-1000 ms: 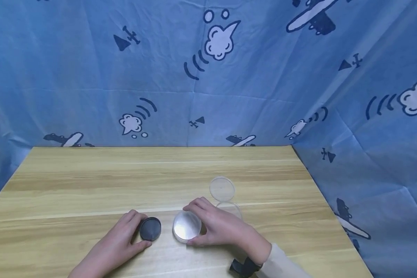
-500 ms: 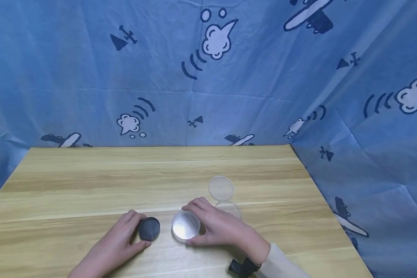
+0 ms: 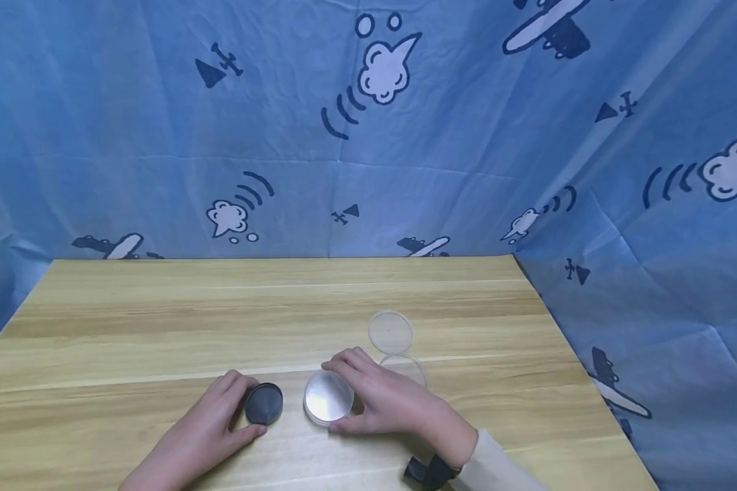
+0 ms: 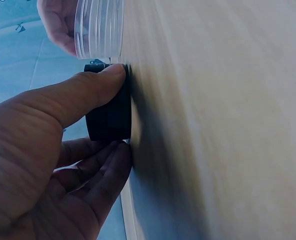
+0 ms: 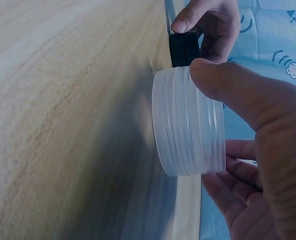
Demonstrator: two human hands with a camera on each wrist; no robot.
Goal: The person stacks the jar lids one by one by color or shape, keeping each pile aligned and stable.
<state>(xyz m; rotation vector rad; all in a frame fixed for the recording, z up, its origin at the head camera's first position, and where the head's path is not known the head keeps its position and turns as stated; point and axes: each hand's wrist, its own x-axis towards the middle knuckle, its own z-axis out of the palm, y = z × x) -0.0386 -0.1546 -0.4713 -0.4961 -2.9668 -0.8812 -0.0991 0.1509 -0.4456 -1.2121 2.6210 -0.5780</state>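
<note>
My left hand (image 3: 205, 426) holds a small round black container (image 3: 264, 404) between thumb and fingers, down at the tabletop. Its dark side wall (image 4: 109, 112) shows in the left wrist view, low against the wood. To its right, my right hand (image 3: 396, 404) grips a short stack of clear round plastic dishes (image 3: 328, 397), thumb on the near side and fingers on the far side. Several stacked rims (image 5: 185, 122) show in the right wrist view. A narrow gap of wood separates the black container from the stack in the head view.
Behind the right hand, a clear round disc (image 3: 390, 333) lies flat on the wooden table (image 3: 160, 327). A second clear disc (image 3: 405, 368) beside it is partly hidden by the hand. Blue printed cloth (image 3: 282, 123) hangs along the back and right side.
</note>
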